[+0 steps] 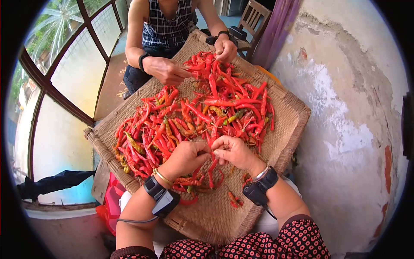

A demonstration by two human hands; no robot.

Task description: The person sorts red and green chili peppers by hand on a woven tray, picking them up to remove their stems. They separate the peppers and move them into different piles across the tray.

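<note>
A large heap of red chili peppers (146, 134), with some green and orange ones among them, lies on a woven tray (284, 129). My left hand (187, 159) is over the near side of the heap, its fingers closed and pinched at the tips. Close beside it, nearly fingertip to fingertip, my right hand (237, 153) is also pinched closed. Red peppers show just below the fingertips, but what either hand grips is too small to make out. A few small pepper pieces (235, 199) lie on the tray nearer to me.
Across the tray a person in a checked top (168, 26) has both hands at the far peppers. A wooden chair (254, 21) and a purple curtain (276, 32) stand behind. Windows (73, 64) are at the left, with a black umbrella (56, 183); a worn wall (345, 108) rises at the right.
</note>
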